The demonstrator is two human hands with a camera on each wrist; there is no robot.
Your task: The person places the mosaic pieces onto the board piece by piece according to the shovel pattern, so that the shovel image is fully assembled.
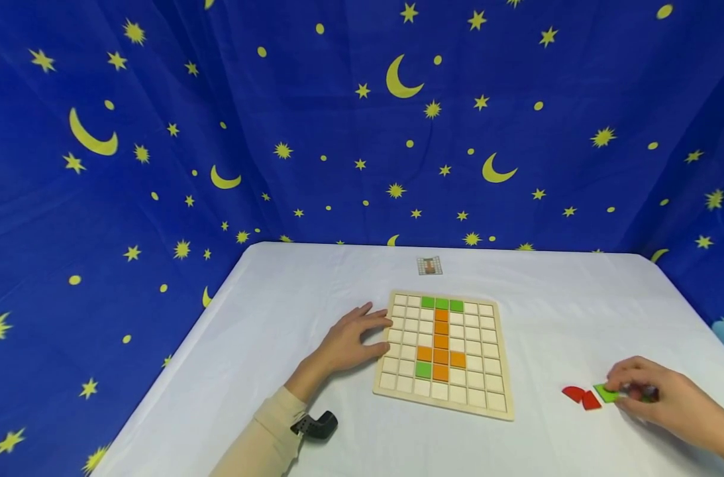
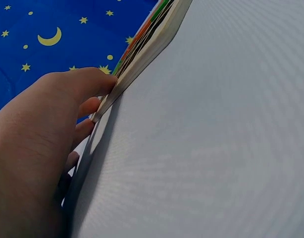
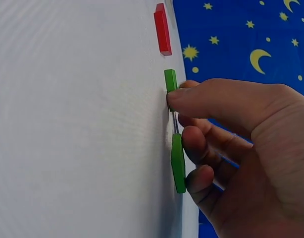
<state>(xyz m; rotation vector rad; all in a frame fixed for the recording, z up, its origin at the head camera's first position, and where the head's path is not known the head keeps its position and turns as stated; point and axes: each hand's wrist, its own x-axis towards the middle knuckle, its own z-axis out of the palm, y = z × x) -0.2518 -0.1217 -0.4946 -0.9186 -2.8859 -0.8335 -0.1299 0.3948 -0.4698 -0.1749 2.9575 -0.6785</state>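
A light wooden grid board (image 1: 445, 403) lies on the white table. Orange square tiles (image 1: 441, 342) form a column in it, one more at each side low down. Green tiles (image 1: 442, 303) line its top row, and a single green tile (image 1: 423, 370) sits lower left. My left hand (image 1: 352, 341) rests at the board's left edge, thumb and fingertips touching it. Far to the right, my right hand (image 1: 666, 397) pinches a green square tile (image 3: 170, 79) between thumb and finger at the tabletop. Another green tile (image 3: 178, 163) is beneath its curled fingers. Two red rounded pieces (image 1: 591, 400) lie beside it.
Behind the board lies a small pattern card (image 1: 430, 265). A black device (image 1: 322, 426) is strapped to my left wrist. Blue cloth (image 1: 338, 119) with yellow moons and stars rises around the table's back and sides.
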